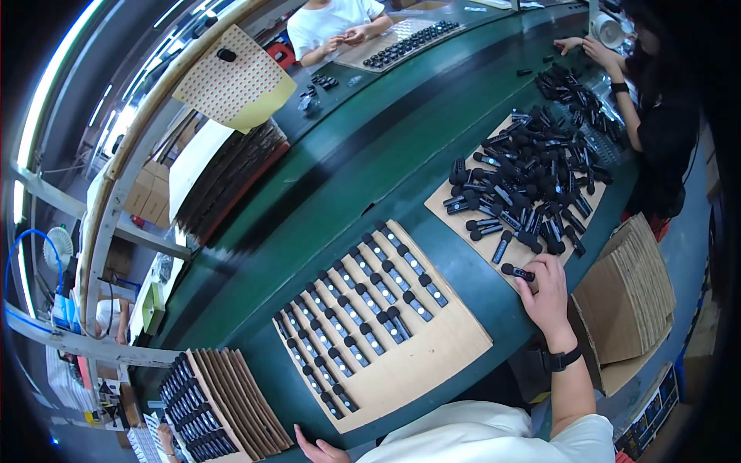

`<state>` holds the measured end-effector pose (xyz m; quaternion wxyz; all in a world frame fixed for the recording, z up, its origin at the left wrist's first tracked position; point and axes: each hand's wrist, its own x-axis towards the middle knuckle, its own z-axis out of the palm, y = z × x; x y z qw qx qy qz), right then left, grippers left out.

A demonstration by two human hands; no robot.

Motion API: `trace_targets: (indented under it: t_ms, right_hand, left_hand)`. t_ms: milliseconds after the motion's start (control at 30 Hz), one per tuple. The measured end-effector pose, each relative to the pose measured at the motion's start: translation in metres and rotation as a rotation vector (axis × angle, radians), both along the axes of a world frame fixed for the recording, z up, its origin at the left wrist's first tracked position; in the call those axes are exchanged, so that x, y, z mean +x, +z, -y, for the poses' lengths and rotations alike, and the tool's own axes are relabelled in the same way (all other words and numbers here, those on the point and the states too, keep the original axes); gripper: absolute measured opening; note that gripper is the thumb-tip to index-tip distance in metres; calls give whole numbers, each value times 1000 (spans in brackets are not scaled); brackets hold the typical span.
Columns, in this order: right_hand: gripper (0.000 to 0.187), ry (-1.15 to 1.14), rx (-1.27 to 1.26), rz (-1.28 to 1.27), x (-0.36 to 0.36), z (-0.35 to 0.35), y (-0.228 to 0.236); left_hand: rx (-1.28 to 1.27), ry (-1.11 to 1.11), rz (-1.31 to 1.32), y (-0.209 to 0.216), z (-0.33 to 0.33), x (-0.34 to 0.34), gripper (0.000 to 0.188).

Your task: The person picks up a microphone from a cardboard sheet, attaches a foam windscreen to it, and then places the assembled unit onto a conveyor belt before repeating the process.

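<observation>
From here I'm viewing a factory workshop: long green table [309,201], co-workers [328,27], massed mics [540,174], tube lights [38,104].

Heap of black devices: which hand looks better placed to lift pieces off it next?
Probably the right hand: it is at the near edge of the heap, apparently pinching a black device. The left hand is far off, near the lower corner of the cardboard with rows.

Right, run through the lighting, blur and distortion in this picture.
Head view: the ceiling tube at far left glares nearly white; same head view: fisheye bends the edges of the green table; head view, right: a co-worker's black top partly merges into the dark rim; head view, lower right: the right hand shows no obvious motion blur.
</observation>
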<state>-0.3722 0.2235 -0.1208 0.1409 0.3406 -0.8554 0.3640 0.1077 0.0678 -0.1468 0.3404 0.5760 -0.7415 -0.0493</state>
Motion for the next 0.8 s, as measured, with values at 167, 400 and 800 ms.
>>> trace_targets:
  t_ms: [167, 400, 800]
  right_hand:
    - [26, 58, -26, -7, 3, -5, 0]
    - [25, 59, -32, -30, 2, -6, -9]
    - [22, 60, -103, -74, -1, -10, -14]
  left_hand:
    - [-16, 4, 0, 1, 0, 3, 56]
    - [-23, 65, -13, 6, -3, -2, 54]
    - [-190, -73, -11, -12, 6, 12, 50]
